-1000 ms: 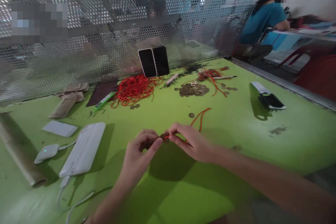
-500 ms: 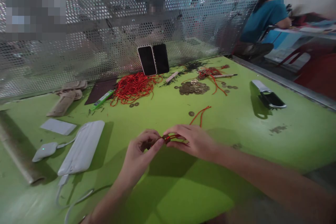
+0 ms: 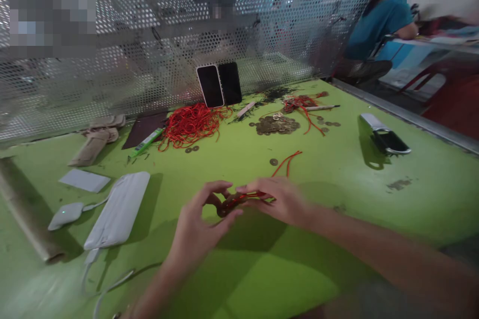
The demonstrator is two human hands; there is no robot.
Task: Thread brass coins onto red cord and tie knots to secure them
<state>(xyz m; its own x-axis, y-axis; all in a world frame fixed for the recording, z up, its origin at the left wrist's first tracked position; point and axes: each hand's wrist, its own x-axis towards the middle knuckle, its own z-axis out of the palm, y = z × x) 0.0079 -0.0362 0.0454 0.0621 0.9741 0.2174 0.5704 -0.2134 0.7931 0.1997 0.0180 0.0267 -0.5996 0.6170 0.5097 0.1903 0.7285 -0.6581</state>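
Just above the table's near middle, a row of old round coins (image 3: 223, 209) hangs together on red cord (image 3: 250, 195). My right hand (image 3: 282, 199) pinches this cord and the coins' right end, its fingers closed. Around the left end of the coins, my left hand (image 3: 202, 219) is spread, thumb apart from the fingers. Its curled fingers are close behind the coins; whether they touch is unclear. Two loose cord ends (image 3: 288, 159) stick out beyond my right hand. A single coin (image 3: 274, 162) lies flat nearby.
Farther back lie a coin pile (image 3: 277, 124), a red cord heap (image 3: 192, 127) and a green cutter (image 3: 146, 142). Two phones (image 3: 210, 85) lean on a perforated metal screen (image 3: 149, 70). A white power bank (image 3: 118, 209) is left, a black-and-silver object (image 3: 385, 134) right. A person (image 3: 381, 25) sits beyond.
My left thumb and fingers have parted from their pinch on the coins, showing more of the row. My right hand has stayed close by, now farther along the coins and cord.
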